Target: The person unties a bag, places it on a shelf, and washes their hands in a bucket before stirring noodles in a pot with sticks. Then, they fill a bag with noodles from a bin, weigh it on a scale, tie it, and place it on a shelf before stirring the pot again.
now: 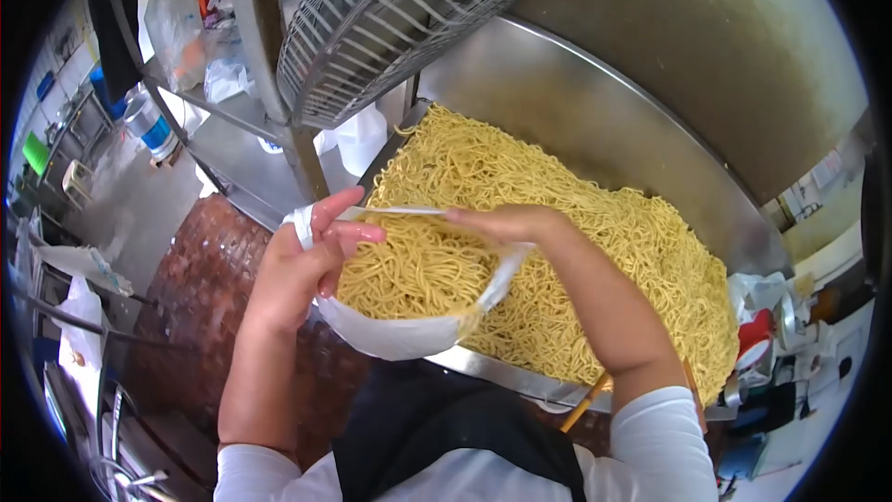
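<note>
You've got a wire-caged fan [358, 42] ahead; metal post [258, 28] beside it; white jug [360, 141] just right of the post; off to your left, a blue-and-white bucket [153, 128], a pale stool [76, 178]; red-brown floor tiles [200, 265] closer to you; red item [755, 328] far right.

The right hand [506, 221] is partly blurred (its fingers merge, so their grip cannot be told), the white bag's [395, 333] underside is hidden, the fan [372, 46] runs off the top edge, and print on the distant bucket [149, 121] is too small to read.
</note>
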A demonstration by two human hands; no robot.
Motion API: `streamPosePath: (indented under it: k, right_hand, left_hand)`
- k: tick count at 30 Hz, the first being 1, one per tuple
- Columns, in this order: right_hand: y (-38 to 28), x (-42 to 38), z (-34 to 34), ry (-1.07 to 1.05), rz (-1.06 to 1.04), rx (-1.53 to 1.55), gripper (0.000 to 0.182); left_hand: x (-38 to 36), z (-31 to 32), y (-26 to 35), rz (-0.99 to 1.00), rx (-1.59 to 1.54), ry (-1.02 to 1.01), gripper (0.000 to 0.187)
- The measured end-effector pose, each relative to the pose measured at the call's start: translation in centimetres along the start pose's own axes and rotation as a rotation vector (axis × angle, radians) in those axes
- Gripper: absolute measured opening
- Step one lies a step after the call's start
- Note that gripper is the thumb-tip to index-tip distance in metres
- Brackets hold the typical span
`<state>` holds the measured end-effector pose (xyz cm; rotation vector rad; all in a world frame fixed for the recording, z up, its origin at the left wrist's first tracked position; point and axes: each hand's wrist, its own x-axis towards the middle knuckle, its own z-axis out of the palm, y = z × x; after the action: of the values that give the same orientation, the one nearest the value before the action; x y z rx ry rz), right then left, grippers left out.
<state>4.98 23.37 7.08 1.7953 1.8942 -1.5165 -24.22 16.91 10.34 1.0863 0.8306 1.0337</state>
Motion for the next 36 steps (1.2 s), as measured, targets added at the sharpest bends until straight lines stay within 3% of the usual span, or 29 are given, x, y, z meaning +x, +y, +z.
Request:
streamPosePath:
  k: [3, 4, 6, 7, 9, 10, 12, 13, 14, 16, 18, 20, 21, 22, 24, 26, 27, 28, 29, 31, 32, 34, 36]
  right_hand:
    - [-1.9, -3.5, 0.5, -0.179, 0.097, -0.133, 0.086]
    - [-2.0, -3.8, 1.6, -0.174, 0.103, -0.129, 0.086]
    - [-2.4, -4.7, 4.4, -0.139, 0.13, -0.591, 0.076]
    - [-2.5, -5.1, 5.0, -0.136, 0.138, -0.588, 0.076]
    - [-2.6, -5.7, 5.6, -0.19, 0.206, -0.96, 0.055]
    - [-2.3, -6.3, 5.1, -0.194, 0.211, -0.953, 0.055]
    - [-1.7, -7.9, 2.8, 0.036, 0.04, -0.859, 0.037]
    - [-2.8, -9.2, 1.6, 0.142, -0.061, -0.667, 0.034]
    - [-4.4, -10.6, 0.6, 0.246, -0.161, -0.473, 0.033]
    - [-7.2, -11.7, -0.1, 0.39, -0.378, -0.369, 0.035]
    - [-9.4, -11.5, -0.3, 0.441, -0.412, -0.422, 0.038]
    - [-10.1, -11.7, -0.9, 0.49, -0.445, -0.482, 0.041]
    - [-10.1, -11.9, -1.4, 0.43, -0.419, -0.434, 0.039]
    - [-10.0, -12.3, -1.9, 0.368, -0.395, -0.387, 0.037]
    - [-9.4, -13.0, -2.7, 0.29, -0.388, -0.319, 0.03]
    - [-8.1, -11.6, -2.4, 0.133, -0.479, -0.187, 0.03]
    - [-8.8, -10.7, -1.3, 0.093, -0.472, -0.229, 0.022]
    - [-8.0, -8.1, 1.1, 0.06, -0.595, -0.146, 0.023]
    - [-6.1, -4.8, 3.9, 0.029, -0.714, -0.065, 0.027]
    - [-2.5, 0.0, 7.9, 0.319, -0.72, -0.288, 0.035]
    - [-0.7, 1.0, 7.1, 0.331, -0.711, -0.285, 0.035]
    - [2.7, 1.3, 4.4, 0.328, -0.252, -0.279, 0.036]
    - [3.3, -1.5, 3.1, 0.347, -0.279, -0.303, 0.035]
  left_hand:
    - [0.1, 1.1, 1.1, -0.018, -0.017, -0.044, 0.057]
    - [0.3, 1.8, 1.6, -0.005, -0.009, -0.051, 0.057]
    - [1.0, 2.5, 2.8, -0.002, -0.052, -0.084, 0.057]
    - [1.4, 2.6, 3.0, 0.001, -0.091, -0.11, 0.057]
    - [1.9, 2.3, 2.9, -0.031, -0.051, -0.158, 0.058]
    - [2.0, 2.1, 2.7, -0.062, -0.01, -0.197, 0.059]
    - [2.2, 1.1, 2.1, -0.055, -0.021, -0.252, 0.06]
    - [2.3, 0.8, 1.8, -0.041, -0.029, -0.304, 0.061]
    - [2.3, 1.4, 1.1, -0.039, -0.027, -0.306, 0.061]
    - [2.5, 3.5, -0.5, 0.034, -0.061, -0.264, 0.059]
    - [2.6, 5.0, -1.9, 0.055, -0.147, -0.265, 0.052]
    - [3.2, 4.3, -2.1, -0.174, -0.274, -0.26, 0.038]
    - [3.3, 4.4, -2.4, -0.119, -0.181, -0.005, 0.022]
    - [3.6, 3.4, -3.1, -0.114, -0.183, -0.004, 0.022]
    - [4.2, 0.2, -4.4, 0.23, 0.458, 0.028, 0.022]
    - [3.6, -0.2, -4.0, 0.214, 0.564, 0.053, 0.017]
    - [3.7, -0.1, -4.4, 0.384, 0.612, 0.109, 0.012]
    - [3.9, -0.1, -4.7, 0.559, 0.657, 0.163, 0.011]
    - [4.1, -0.2, -4.8, 0.569, 0.656, 0.158, 0.011]
    - [3.7, -0.5, -4.3, 0.692, 0.618, 0.112, 0.025]
    - [3.0, -0.7, -3.6, 0.733, 0.603, 0.091, 0.03]
    - [-0.4, -1.1, 0.5, -0.005, -0.097, 0.007, 0.046]
    - [-1.2, -3.1, -0.4, 0.01, -0.176, -0.034, 0.049]
